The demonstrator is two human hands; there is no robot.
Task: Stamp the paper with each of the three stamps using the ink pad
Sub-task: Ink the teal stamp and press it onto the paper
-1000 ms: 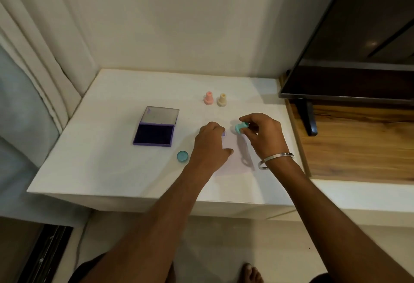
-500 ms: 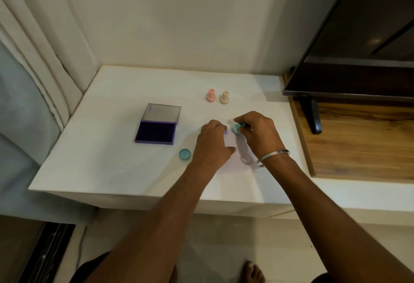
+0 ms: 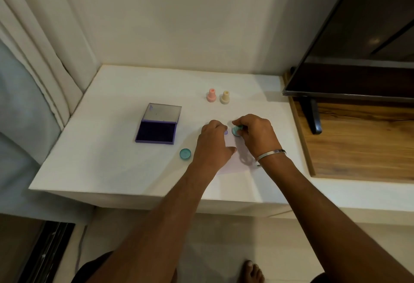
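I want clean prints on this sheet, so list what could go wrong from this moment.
1. The right hand pinches the small teal round stamp tilted, so its print may come out partial or smeared.
2. The left hand rests on the pale paper sheet beside a purple mark; fingers could smudge wet ink.
3. The open purple ink pad lies under the left forearm's likely path.

Under both hands the white table (image 3: 112,148) looks matt and smooth. The ink pad (image 3: 158,125) left of them has a glossy plastic lid. The bangle (image 3: 271,154) on the right wrist is shiny metal; right of it lies grained wood (image 3: 358,144).
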